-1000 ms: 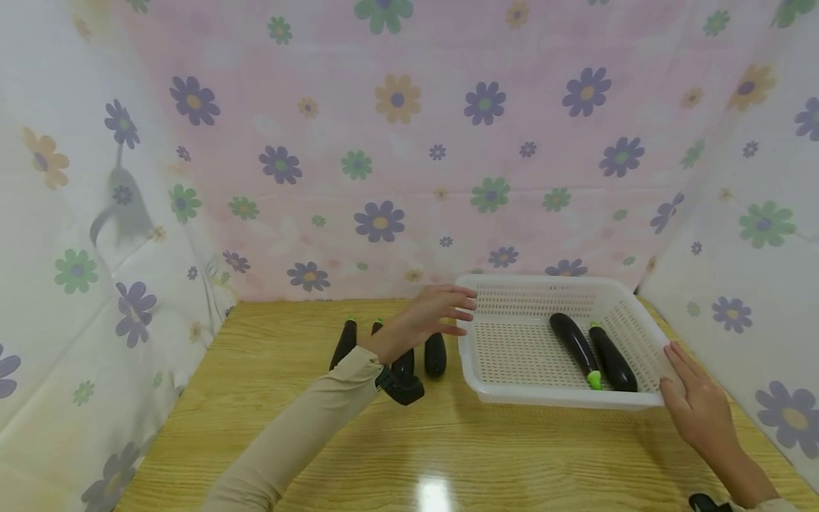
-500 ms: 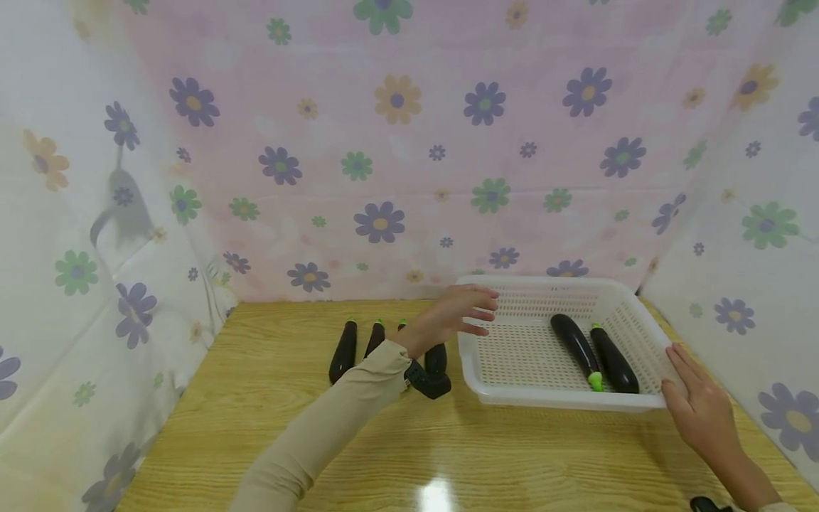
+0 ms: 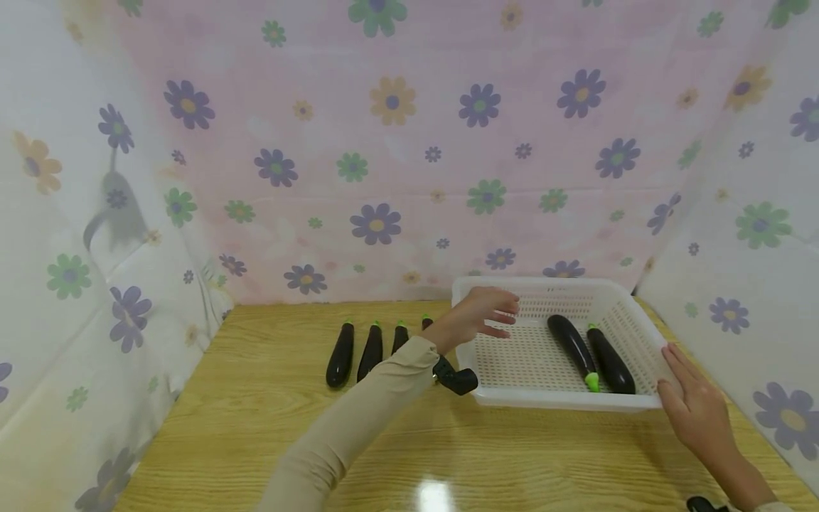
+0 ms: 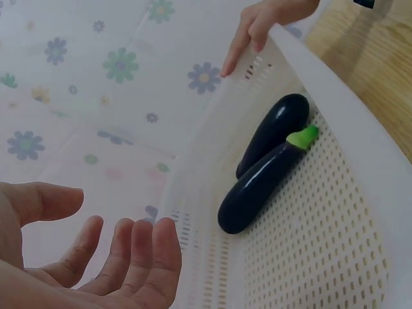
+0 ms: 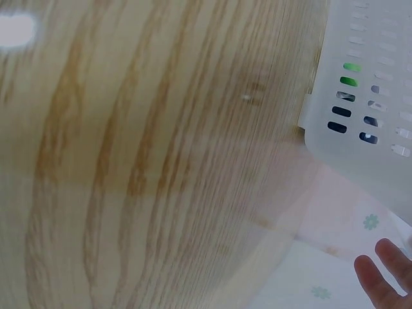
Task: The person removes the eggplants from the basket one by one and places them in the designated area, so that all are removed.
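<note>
My left hand (image 3: 483,316) is held over the left part of a white plastic basket (image 3: 550,400), fingers spread and holding nothing. In the left wrist view its fingers (image 4: 166,254) are apart from the basket wall. My right hand (image 3: 700,405) rests on the basket's right rim near the front corner, its fingers fairly straight. Inside the basket's right side lie two dark eggplants, one with a bright green cap (image 3: 571,348), the other (image 3: 611,361) beside it. Several more eggplants lie on the table left of the basket, among them the leftmost eggplant (image 3: 340,355); my left forearm partly hides some.
The wooden table (image 3: 256,405) carries everything. Flowered cloth (image 3: 384,178) stands behind and at both sides, close to the basket's back. Dark wrist devices, including the left wrist camera (image 3: 457,377), sit on both wrists.
My left hand has moved right, from the basket's left rim to over its inside, uncovering more of the eggplants on the table. My right hand stays on the rim.
</note>
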`<action>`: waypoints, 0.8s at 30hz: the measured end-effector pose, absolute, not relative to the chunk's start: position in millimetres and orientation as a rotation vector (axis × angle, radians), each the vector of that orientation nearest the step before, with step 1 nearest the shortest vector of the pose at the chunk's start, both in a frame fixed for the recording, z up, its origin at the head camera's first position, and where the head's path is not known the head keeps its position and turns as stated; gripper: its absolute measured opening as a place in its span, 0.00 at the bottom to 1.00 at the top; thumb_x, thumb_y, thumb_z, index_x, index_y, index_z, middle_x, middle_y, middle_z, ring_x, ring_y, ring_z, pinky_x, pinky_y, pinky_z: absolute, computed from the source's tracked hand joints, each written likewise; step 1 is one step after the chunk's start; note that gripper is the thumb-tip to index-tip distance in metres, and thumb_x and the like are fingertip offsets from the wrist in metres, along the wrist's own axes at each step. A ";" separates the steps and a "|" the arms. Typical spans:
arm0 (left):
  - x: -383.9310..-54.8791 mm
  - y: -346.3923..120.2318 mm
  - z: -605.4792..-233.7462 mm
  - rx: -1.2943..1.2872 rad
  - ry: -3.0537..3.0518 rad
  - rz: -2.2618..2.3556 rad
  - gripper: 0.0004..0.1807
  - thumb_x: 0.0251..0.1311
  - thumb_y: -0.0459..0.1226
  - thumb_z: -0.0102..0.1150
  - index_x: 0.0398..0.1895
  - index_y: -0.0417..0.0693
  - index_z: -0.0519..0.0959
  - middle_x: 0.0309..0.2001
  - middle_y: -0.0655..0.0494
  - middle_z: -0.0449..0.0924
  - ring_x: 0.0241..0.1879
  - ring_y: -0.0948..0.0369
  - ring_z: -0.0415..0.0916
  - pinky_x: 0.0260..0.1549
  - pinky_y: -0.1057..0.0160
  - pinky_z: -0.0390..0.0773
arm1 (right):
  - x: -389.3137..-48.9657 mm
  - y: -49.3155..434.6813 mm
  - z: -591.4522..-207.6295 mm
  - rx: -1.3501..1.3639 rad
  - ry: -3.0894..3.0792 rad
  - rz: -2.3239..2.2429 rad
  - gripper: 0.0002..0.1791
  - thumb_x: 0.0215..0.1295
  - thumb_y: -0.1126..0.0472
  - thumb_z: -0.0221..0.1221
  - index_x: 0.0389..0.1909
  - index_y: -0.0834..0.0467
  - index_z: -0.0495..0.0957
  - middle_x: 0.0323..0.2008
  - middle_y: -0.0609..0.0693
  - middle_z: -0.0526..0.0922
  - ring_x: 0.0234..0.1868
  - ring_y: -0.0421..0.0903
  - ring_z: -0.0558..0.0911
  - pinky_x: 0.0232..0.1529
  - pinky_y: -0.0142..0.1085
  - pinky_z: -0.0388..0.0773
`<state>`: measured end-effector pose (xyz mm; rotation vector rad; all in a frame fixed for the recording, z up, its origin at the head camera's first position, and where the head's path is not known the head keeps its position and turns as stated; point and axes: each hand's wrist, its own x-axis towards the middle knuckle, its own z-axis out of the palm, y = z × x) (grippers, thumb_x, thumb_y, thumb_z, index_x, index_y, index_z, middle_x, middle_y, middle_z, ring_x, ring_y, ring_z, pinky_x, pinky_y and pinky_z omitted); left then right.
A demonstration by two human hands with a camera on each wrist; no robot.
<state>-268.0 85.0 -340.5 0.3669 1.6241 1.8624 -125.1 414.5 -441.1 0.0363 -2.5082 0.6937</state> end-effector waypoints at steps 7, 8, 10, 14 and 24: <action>-275.6 109.9 -345.6 0.269 1.616 1.869 0.12 0.54 0.40 0.57 0.39 0.43 0.76 0.42 0.45 0.74 0.35 0.55 0.74 0.41 0.47 0.73 | -125.7 416.2 -441.2 0.045 -2.498 0.681 0.28 0.61 0.66 0.44 0.64 0.58 0.57 0.64 0.49 0.55 0.60 0.27 0.47 0.64 0.34 0.41; -277.0 113.8 -346.8 0.253 1.616 1.872 0.12 0.54 0.40 0.57 0.39 0.43 0.77 0.41 0.46 0.74 0.37 0.52 0.74 0.40 0.47 0.73 | -125.7 415.9 -441.6 0.048 -2.496 0.679 0.27 0.61 0.66 0.44 0.64 0.59 0.57 0.64 0.49 0.55 0.60 0.28 0.47 0.64 0.33 0.40; -279.4 120.9 -349.1 0.222 1.623 1.872 0.11 0.53 0.39 0.57 0.36 0.42 0.77 0.40 0.46 0.74 0.38 0.50 0.74 0.41 0.47 0.72 | -125.1 415.1 -442.2 0.048 -2.491 0.687 0.27 0.61 0.66 0.44 0.63 0.59 0.57 0.64 0.49 0.55 0.61 0.31 0.48 0.64 0.33 0.40; -282.7 134.6 -355.7 0.157 1.651 1.869 0.09 0.50 0.37 0.58 0.31 0.40 0.77 0.36 0.46 0.75 0.44 0.44 0.71 0.40 0.46 0.73 | -123.9 413.1 -443.5 0.050 -2.485 0.691 0.27 0.61 0.65 0.44 0.63 0.59 0.57 0.64 0.49 0.55 0.61 0.31 0.48 0.64 0.31 0.40; -286.9 152.1 -365.3 0.143 1.660 1.858 0.09 0.49 0.36 0.58 0.32 0.38 0.78 0.37 0.45 0.74 0.43 0.45 0.72 0.32 0.51 0.76 | -124.1 414.0 -440.7 0.032 -2.509 0.681 0.27 0.62 0.64 0.44 0.64 0.59 0.56 0.64 0.48 0.54 0.63 0.35 0.49 0.63 0.30 0.42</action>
